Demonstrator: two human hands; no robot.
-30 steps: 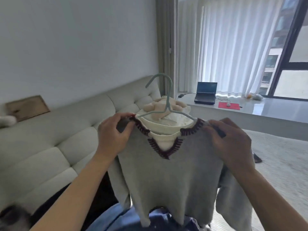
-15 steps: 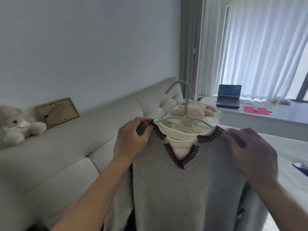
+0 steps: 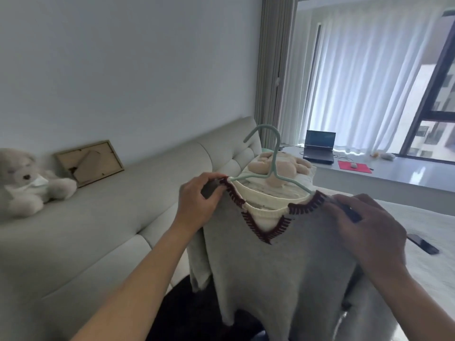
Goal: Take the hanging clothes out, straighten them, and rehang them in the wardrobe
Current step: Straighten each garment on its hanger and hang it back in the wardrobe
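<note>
A grey sweater [image 3: 278,274] with a dark red stitched V-neck and a cream inner collar hangs on a pale green hanger [image 3: 272,153], held up in front of me. My left hand [image 3: 197,200] pinches the sweater's left shoulder beside the collar. My right hand [image 3: 366,230] grips the right shoulder, fingers curled over the fabric. The hanger's hook points up, free of any rail. A grey sleeve dangles below my left hand. No wardrobe is in view.
A cream padded headboard [image 3: 123,207] runs along the left wall, with a plush bear [image 3: 27,183] and a wooden frame [image 3: 89,162] on top. A tan plush toy [image 3: 278,166] lies behind the hanger. A laptop [image 3: 319,147] and red pad [image 3: 354,166] sit on the window ledge. A phone [image 3: 422,243] lies on the bed.
My view has swung left and up, bringing the plush bear and frame into sight. Both hands keep their hold on the sweater's shoulders, and the sweater has risen slightly.
</note>
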